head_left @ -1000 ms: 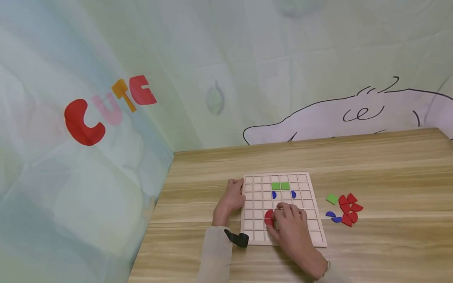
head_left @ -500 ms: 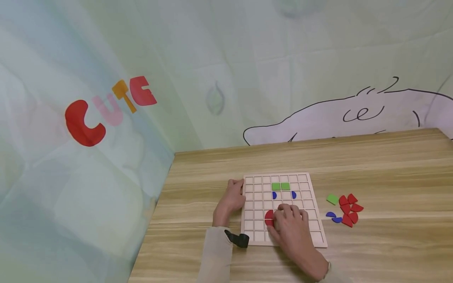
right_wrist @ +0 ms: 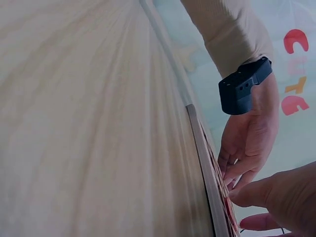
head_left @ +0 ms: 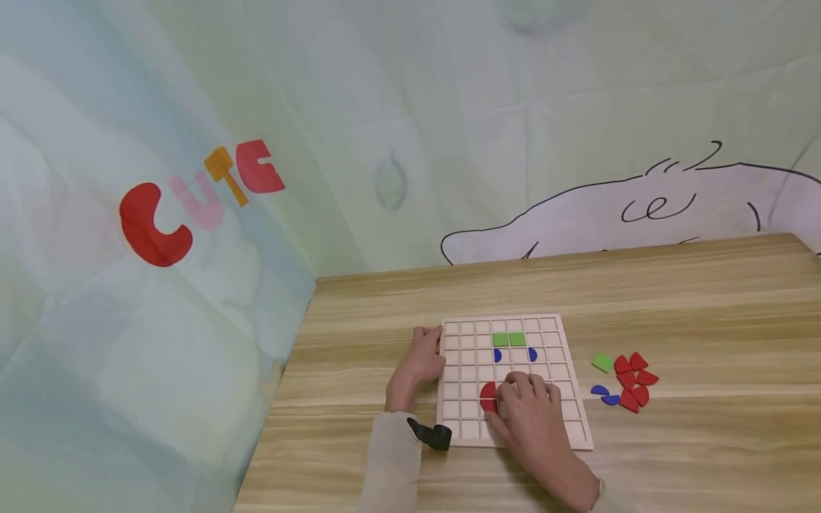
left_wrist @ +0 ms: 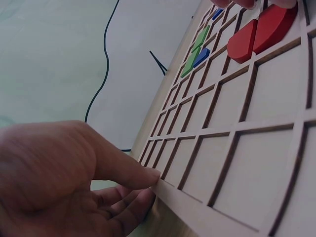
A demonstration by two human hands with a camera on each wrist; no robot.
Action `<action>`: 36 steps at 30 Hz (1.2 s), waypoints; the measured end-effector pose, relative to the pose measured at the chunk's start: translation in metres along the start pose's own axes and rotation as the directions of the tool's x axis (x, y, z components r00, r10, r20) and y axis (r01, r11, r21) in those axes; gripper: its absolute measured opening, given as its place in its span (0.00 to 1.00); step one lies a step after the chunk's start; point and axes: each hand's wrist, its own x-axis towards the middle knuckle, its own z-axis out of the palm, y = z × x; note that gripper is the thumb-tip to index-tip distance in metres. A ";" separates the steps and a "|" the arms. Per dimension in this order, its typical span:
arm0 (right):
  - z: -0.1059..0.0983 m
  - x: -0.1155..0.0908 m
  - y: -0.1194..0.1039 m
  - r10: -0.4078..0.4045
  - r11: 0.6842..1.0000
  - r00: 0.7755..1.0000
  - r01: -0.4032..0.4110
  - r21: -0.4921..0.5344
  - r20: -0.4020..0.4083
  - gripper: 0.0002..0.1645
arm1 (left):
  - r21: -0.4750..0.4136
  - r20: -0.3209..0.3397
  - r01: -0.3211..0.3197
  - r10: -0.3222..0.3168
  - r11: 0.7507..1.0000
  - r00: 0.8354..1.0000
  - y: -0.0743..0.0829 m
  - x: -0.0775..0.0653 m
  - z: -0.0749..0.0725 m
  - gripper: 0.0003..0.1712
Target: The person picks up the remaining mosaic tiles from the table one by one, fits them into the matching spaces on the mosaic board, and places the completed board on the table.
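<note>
A pale wooden grid board (head_left: 452,390) lies on the table. My left hand (head_left: 423,356) grips its left edge; in the left wrist view the thumb (left_wrist: 148,177) lies on the rim and the fingers are against the side. My right hand (head_left: 532,417) is over the lower middle of the board, fingers curled down and thumb beside two red quarter-circle pieces (head_left: 488,397). Its palm hides the cells below, and I cannot tell whether it pinches a piece. Farther up the board are two green squares (head_left: 509,340) and two blue half-circles (head_left: 497,355).
Right of the board lie several loose red quarter-circles (head_left: 625,379), a green square (head_left: 603,363) and two blue half-circles (head_left: 599,390). A black wrist camera (head_left: 436,436) sits on the left wrist. Printed cloth (head_left: 385,142) hangs behind the wood-grain table (head_left: 737,342).
</note>
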 end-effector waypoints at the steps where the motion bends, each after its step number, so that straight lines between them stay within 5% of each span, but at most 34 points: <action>1: -0.001 0.000 0.000 0.003 1.000 1.000 -0.003 0.002 0.004 0.17 | -0.002 0.001 0.001 -0.001 1.000 1.000 0.000 0.000 0.000 0.39; 15: -0.017 0.002 0.010 0.044 0.993 0.999 -0.047 0.110 0.032 0.14 | -0.016 -0.004 0.007 -0.007 1.000 1.000 -0.002 0.001 0.002 0.39; 24: -0.029 0.002 0.037 0.039 0.978 0.997 -0.052 0.204 0.069 0.14 | -0.007 -0.005 0.002 -0.002 1.000 1.000 0.000 0.000 0.001 0.38; 30: -0.043 0.001 0.060 0.006 0.970 1.000 -0.010 0.243 0.015 0.17 | 0.006 -0.007 0.003 -0.003 1.000 1.000 0.001 -0.003 -0.001 0.38; 36: -0.058 -0.003 0.085 -0.086 0.966 0.989 0.112 0.233 -0.121 0.20 | 0.020 -0.006 0.008 -0.008 1.000 1.000 0.002 -0.002 0.001 0.37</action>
